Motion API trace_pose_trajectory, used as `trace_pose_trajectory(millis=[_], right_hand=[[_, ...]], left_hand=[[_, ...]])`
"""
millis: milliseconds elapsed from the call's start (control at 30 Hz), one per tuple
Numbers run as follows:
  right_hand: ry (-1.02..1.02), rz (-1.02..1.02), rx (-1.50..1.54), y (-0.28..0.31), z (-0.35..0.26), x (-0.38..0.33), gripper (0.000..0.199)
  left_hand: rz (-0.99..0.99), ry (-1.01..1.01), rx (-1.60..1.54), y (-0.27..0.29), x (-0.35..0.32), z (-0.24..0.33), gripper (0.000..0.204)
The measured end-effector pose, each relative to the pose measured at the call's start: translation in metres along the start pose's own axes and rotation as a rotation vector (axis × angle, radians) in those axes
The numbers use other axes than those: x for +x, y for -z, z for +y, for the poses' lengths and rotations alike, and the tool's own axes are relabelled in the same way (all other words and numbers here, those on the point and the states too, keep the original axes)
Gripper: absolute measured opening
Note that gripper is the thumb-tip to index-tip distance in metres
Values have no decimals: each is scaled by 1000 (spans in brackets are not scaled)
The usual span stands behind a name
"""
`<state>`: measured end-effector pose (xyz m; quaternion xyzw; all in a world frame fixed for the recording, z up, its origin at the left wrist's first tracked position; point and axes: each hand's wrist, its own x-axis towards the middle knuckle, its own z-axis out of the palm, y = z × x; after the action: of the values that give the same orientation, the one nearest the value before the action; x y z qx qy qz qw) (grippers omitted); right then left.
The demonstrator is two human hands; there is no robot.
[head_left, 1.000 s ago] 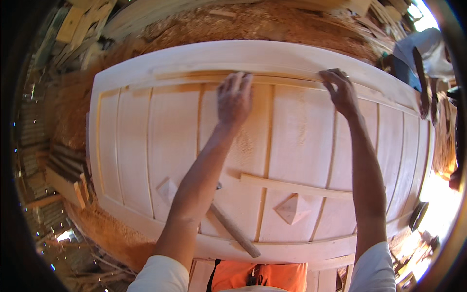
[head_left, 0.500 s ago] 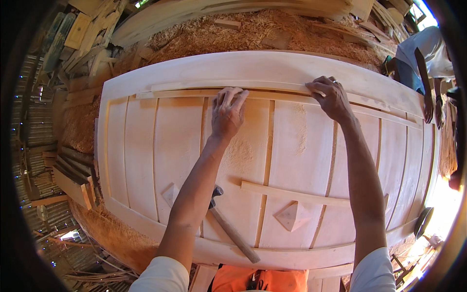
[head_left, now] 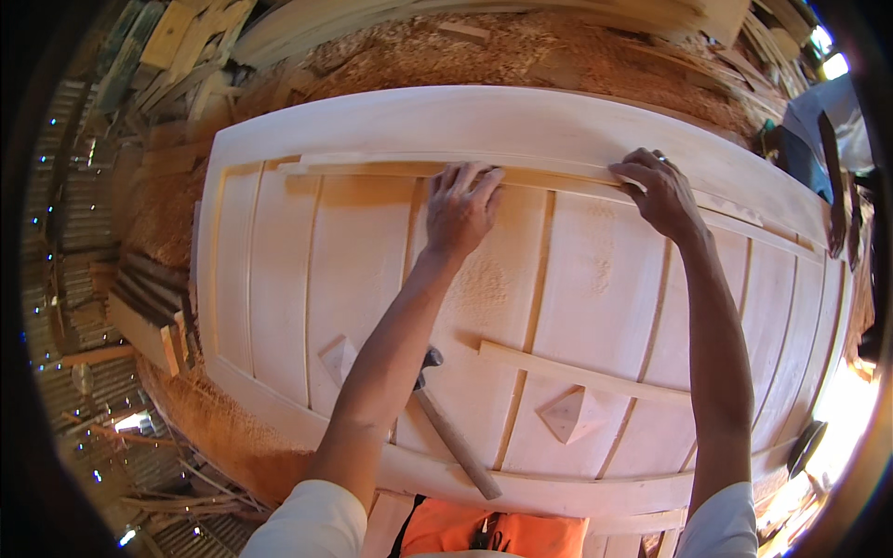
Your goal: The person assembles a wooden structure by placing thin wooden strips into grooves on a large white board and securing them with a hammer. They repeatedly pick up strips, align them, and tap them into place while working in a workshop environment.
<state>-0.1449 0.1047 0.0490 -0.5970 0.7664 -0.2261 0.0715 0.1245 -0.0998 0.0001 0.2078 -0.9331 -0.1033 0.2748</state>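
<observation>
A large pale wooden door (head_left: 251, 409) with panels lies flat before me. Long thin wooden strips (head_left: 558, 174) run along the inner edge of its far rail. My left hand (head_left: 462, 212) has its fingers bent over them, left of the middle. Farther right, my right hand (head_left: 662, 197) pinches a strip between thumb and fingers. Below my hands, a hammer (head_left: 453, 437) rests on the door beside my left forearm. A shorter strip (head_left: 577, 370) lies across the panels, with a pyramid-shaped wooden block (head_left: 566, 414) just nearer to me. Another such block (head_left: 336, 358) is partly behind my left forearm.
Sawdust and shavings (head_left: 391, 65) cover the ground beyond the door. Stacked boards (head_left: 149, 321) stand at the left. Another person (head_left: 823, 139) is by the far right end. A dark round object (head_left: 806, 448) sits at the door's near right edge.
The view has shifted, so the door appears slightly to the right. The strip under my hands sits closer against the far rail, and the gap between strips has narrowed. Both hands stay on it.
</observation>
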Motion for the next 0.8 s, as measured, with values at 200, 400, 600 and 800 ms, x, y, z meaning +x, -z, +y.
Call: trace_pose_trajectory(millis=[200,400,600,800], right_hand=[[-96,35,61,-7,-10,2,28],[-106,100,86,-20,-20,6,25],[-81,158,33,-29,-29,-6,25],[-49,124,-197,-37,-42,-32,42]], left_hand=[[76,30,21,-1,-4,-7,31],[47,38,1,7,-6,-16,33],[18,116,-55,0,-16,-10,34],[-12,58,-22,6,-25,-16,41]])
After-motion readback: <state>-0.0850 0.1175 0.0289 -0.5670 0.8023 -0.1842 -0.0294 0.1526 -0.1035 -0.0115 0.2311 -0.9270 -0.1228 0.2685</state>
